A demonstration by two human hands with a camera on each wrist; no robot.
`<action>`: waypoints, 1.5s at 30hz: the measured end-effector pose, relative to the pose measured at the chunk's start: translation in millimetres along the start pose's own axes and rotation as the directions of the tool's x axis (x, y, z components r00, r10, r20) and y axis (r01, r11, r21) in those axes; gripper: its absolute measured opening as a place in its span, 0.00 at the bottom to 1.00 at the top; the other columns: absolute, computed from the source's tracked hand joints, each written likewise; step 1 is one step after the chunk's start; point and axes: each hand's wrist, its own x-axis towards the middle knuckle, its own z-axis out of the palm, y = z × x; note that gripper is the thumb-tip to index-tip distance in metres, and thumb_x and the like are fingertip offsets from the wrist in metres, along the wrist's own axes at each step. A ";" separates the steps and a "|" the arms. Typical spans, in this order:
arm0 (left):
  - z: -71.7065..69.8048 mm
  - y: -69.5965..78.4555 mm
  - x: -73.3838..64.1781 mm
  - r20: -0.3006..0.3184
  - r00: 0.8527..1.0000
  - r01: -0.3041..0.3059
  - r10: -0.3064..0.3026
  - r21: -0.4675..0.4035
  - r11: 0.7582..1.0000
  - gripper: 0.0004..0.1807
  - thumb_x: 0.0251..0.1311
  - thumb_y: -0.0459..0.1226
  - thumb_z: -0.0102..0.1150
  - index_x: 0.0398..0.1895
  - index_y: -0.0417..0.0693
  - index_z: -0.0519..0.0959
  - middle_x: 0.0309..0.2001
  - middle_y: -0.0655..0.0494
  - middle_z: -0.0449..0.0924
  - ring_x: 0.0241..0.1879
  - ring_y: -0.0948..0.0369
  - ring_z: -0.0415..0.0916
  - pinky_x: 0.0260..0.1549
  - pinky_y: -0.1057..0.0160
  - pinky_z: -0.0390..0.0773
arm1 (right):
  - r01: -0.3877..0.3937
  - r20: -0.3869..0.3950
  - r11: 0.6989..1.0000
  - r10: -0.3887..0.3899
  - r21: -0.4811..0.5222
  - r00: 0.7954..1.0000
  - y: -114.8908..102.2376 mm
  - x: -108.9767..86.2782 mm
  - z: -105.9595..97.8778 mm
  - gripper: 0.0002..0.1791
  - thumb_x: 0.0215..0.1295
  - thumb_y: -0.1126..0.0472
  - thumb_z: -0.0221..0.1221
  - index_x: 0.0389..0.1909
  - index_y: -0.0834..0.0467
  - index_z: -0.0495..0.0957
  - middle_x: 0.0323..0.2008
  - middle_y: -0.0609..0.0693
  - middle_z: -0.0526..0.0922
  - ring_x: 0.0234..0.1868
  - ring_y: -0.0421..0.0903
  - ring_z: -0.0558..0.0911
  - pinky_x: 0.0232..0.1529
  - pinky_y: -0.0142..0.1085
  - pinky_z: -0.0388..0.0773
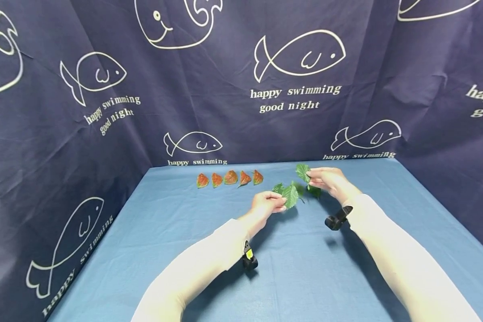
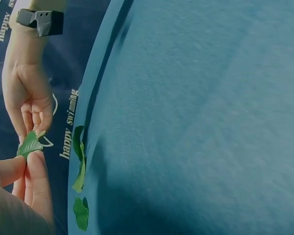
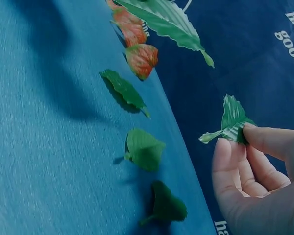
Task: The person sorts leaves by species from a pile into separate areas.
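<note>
My left hand [image 1: 263, 206] pinches a green leaf [image 1: 291, 195] by its edge between thumb and fingers, raised over the table. To its right and farther back, my right hand [image 1: 333, 182] holds a second green leaf [image 1: 302, 171] in its fingertips. That second leaf [image 3: 233, 120] shows a short pale stem in the right wrist view. Below the hands, three more green leaves lie in a line on the cloth: a narrow dark one [image 3: 122, 89], a rounder one [image 3: 145, 150] and a shaded one [image 3: 168, 204]. In the head view the hands and held leaves partly cover them.
A row of several red-orange leaves [image 1: 230, 177] lies along the back of the blue table cloth [image 1: 185, 214], left of the green ones. Dark blue curtains [image 1: 233, 116] with white fish drawings rise behind and at both sides. Each wrist wears a small black camera [image 1: 337, 219].
</note>
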 end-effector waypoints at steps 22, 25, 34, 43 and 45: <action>57.8 -1.4 24.0 -0.048 0.999 -0.004 -0.001 -0.083 0.997 0.06 0.53 0.23 0.65 0.35 0.31 0.83 0.32 0.40 0.85 0.27 0.55 0.86 0.36 0.61 0.86 | -0.003 -0.054 0.993 0.009 0.117 0.998 6.7 -5.2 -48.4 0.06 0.63 0.73 0.59 0.39 0.61 0.74 0.23 0.44 0.84 0.26 0.35 0.83 0.39 0.28 0.84; 66.6 -2.5 27.2 -0.078 0.997 -0.014 0.007 -0.090 0.996 0.05 0.52 0.22 0.65 0.33 0.32 0.83 0.30 0.40 0.85 0.26 0.54 0.85 0.33 0.63 0.86 | 0.000 -0.077 0.989 0.012 0.148 0.997 7.4 -5.1 -55.3 0.06 0.63 0.73 0.59 0.33 0.60 0.78 0.22 0.44 0.83 0.24 0.35 0.82 0.38 0.28 0.84; 85.5 -9.0 33.8 -0.129 0.992 -0.022 0.006 -0.123 0.992 0.05 0.50 0.21 0.65 0.31 0.31 0.82 0.27 0.41 0.84 0.25 0.54 0.85 0.31 0.64 0.86 | -0.015 -0.124 0.987 0.035 0.162 0.992 11.4 -7.6 -77.5 0.15 0.62 0.74 0.59 0.20 0.55 0.81 0.19 0.45 0.83 0.21 0.35 0.82 0.32 0.27 0.84; 102.4 -10.4 34.0 -0.166 0.986 -0.013 -0.006 -0.118 0.993 0.04 0.49 0.19 0.64 0.28 0.31 0.81 0.27 0.40 0.84 0.30 0.45 0.86 0.32 0.62 0.86 | -0.039 -0.200 0.991 0.064 0.128 0.978 17.5 -6.9 -90.8 0.14 0.60 0.74 0.60 0.20 0.55 0.80 0.18 0.44 0.83 0.20 0.34 0.81 0.32 0.27 0.84; 106.8 -9.6 35.1 -0.185 0.983 -0.005 -0.017 -0.120 0.993 0.04 0.49 0.19 0.64 0.29 0.31 0.81 0.27 0.40 0.84 0.31 0.43 0.86 0.32 0.61 0.86 | -0.039 -0.212 0.993 0.063 0.111 0.975 19.3 -6.2 -94.3 0.12 0.60 0.74 0.60 0.22 0.56 0.79 0.19 0.44 0.82 0.20 0.34 0.81 0.32 0.26 0.84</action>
